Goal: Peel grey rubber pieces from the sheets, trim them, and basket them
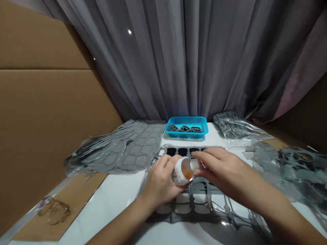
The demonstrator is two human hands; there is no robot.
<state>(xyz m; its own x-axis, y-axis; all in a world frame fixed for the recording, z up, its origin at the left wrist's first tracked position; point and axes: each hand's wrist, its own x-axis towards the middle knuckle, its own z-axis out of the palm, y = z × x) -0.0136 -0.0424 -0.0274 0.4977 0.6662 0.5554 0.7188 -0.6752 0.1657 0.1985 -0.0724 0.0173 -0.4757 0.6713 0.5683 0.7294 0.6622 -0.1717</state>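
A small bottle [178,173] with a white, speckled label and something orange inside lies tilted in front of me. My left hand [162,177] is wrapped round its labelled body. At the bottle's clear top end, my right hand [217,166] pinches the neck or cap, where a bit of red shows; the fingers hide most of it. Beneath both hands lies a grey sheet of cut-out frames [189,217], with dark pieces [182,151] in its far row. My hands and the bottle cover the middle of this sheet.
Behind the sheet stands a blue basket [186,135] with several dark pieces. Stacked grey cut-out sheets [135,151] lie left, and a clear bag of dark pieces [231,126] back right. Loose grey scraps [286,166] spread right. Eyeglasses [55,209] rest on cardboard at lower left.
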